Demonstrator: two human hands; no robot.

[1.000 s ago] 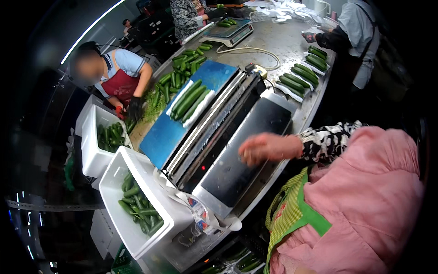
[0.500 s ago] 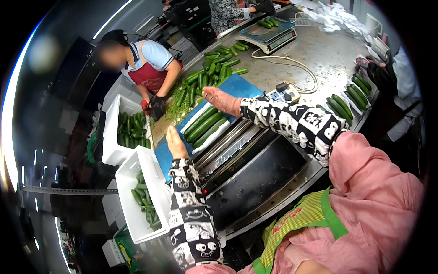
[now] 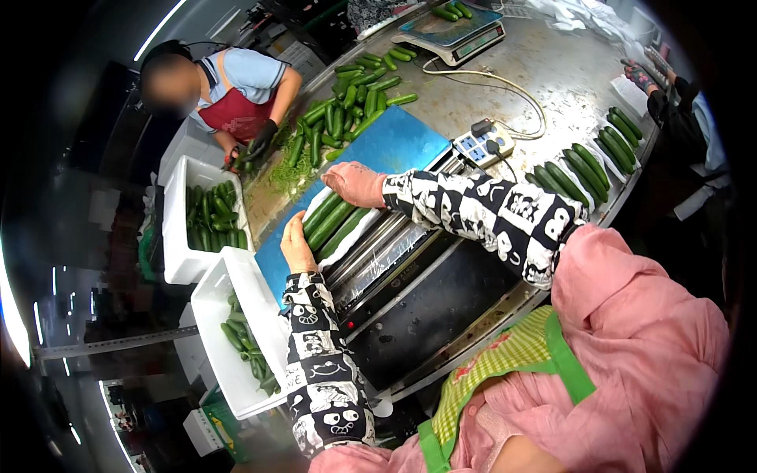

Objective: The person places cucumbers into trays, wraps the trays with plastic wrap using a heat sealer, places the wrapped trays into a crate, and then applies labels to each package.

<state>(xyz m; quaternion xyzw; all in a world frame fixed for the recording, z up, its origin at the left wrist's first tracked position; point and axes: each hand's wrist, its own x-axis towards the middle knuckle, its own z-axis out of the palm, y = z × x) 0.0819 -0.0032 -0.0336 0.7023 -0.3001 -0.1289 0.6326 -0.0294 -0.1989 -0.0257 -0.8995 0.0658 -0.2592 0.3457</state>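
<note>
Several long green cucumbers (image 3: 331, 221) lie side by side on a white liner or tray, on a blue board (image 3: 400, 139). My left hand (image 3: 297, 247) presses against their left ends, its fingers together. Around the opposite ends curls my right hand (image 3: 356, 186), with the bundle held between both palms. Part of the bundle is hidden under the right hand and wrist. Just in front of the cucumbers runs a metal bar with clear film on the black wrapping machine (image 3: 434, 303).
White foam boxes (image 3: 206, 296) of cucumbers stand at left. A co-worker (image 3: 244, 94) handles cucumbers beside a loose pile (image 3: 359, 98). A scale (image 3: 453, 35), a power strip (image 3: 482, 147) and bundled cucumbers (image 3: 585, 172) occupy the metal table. Another gloved hand (image 3: 639, 76) shows at right.
My hands have come in from either side, from held flat and apart to closed against the cucumbers' ends. My right hand moved down and left. The view shifted slightly.
</note>
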